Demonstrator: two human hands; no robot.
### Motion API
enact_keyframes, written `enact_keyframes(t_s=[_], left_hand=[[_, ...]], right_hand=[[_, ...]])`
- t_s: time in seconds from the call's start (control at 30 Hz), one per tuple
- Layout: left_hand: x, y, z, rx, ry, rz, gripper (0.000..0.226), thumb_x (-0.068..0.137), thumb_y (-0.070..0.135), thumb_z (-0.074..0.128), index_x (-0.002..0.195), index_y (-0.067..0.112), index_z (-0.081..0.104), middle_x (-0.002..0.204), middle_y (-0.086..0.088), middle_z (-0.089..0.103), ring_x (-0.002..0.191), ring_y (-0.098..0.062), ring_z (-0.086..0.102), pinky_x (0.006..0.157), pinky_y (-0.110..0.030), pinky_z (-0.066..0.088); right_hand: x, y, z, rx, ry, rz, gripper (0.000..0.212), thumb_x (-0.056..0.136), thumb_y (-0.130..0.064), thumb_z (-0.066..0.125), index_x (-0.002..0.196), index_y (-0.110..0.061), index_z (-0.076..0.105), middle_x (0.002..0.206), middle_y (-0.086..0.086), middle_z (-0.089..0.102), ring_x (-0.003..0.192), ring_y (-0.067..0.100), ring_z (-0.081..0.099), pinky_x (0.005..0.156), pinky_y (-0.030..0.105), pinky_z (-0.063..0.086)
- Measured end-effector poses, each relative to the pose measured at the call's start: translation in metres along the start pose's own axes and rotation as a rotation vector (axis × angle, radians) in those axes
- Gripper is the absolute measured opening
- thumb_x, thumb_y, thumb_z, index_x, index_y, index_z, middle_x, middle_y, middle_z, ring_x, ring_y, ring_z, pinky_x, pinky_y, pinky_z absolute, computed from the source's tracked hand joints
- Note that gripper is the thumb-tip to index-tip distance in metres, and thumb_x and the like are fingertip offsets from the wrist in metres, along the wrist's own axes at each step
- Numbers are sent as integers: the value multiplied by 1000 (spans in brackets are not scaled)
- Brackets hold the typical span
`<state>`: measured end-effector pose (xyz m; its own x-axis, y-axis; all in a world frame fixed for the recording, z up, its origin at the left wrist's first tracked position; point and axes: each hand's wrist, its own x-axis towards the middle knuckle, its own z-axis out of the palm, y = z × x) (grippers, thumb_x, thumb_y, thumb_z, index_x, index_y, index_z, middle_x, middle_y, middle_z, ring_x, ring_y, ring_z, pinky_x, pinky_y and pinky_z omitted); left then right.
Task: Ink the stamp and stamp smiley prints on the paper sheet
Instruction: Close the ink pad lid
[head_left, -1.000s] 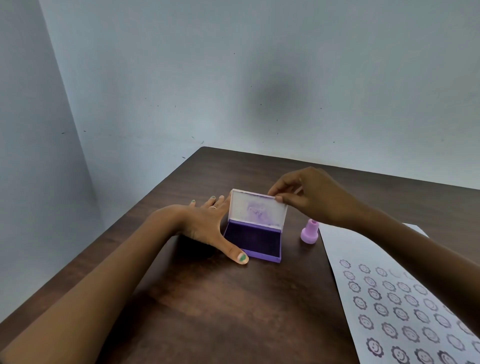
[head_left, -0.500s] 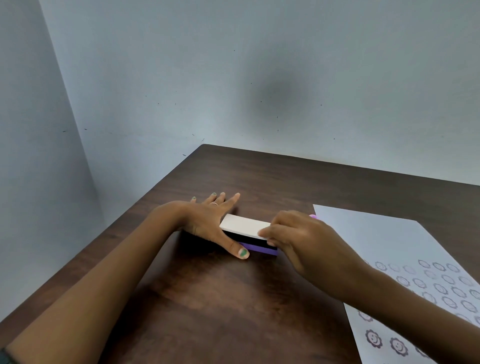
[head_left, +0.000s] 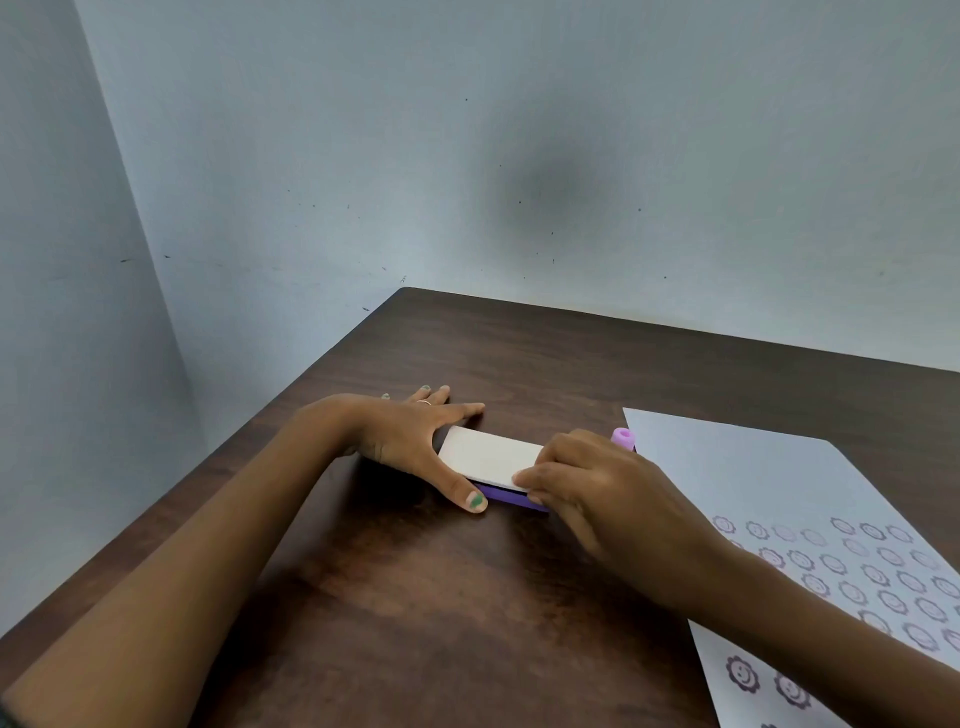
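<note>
The purple ink pad lies on the brown table with its white lid down, only a thin gap showing at the front. My right hand pinches the lid's front right corner. Flat against the pad's left side rests my left hand, thumb along the front left corner and fingers spread on the table. The small purple stamp stands upright just behind my right hand, mostly hidden by it. To the right lies the white paper sheet, carrying several rows of purple smiley prints on its near half.
The dark wooden table fits into a corner between two pale blue walls. Its left edge runs diagonally close to my left forearm. The sheet's far half is blank.
The ink pad lid stood upright a second ago; my right hand has swung it down onto the base. My left hand has stayed against the pad's left side.
</note>
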<state>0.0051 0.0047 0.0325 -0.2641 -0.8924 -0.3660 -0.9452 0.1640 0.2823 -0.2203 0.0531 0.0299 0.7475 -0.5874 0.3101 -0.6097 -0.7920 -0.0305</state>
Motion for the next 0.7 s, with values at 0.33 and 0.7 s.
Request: enact_keyframes(t_s=[0.33, 0.7], left_hand=[[-11, -1, -9, -202, 27, 139, 82, 63, 52, 78, 133, 45, 36, 137, 21, 36, 126, -6, 34, 96, -23, 32], [-17, -4, -14, -268, 43, 177, 62, 68, 42, 77, 125, 46, 51, 152, 13, 27, 139, -4, 18, 103, -24, 16]], right_hand=[[3, 9, 15, 136, 37, 170, 52, 84, -50, 53, 130, -29, 41, 137, -9, 46, 121, 5, 35, 96, 19, 26], [8, 8, 11, 271, 6, 272, 49, 81, -42, 62, 126, -28, 47, 133, -8, 52, 118, 7, 43, 106, 36, 35]])
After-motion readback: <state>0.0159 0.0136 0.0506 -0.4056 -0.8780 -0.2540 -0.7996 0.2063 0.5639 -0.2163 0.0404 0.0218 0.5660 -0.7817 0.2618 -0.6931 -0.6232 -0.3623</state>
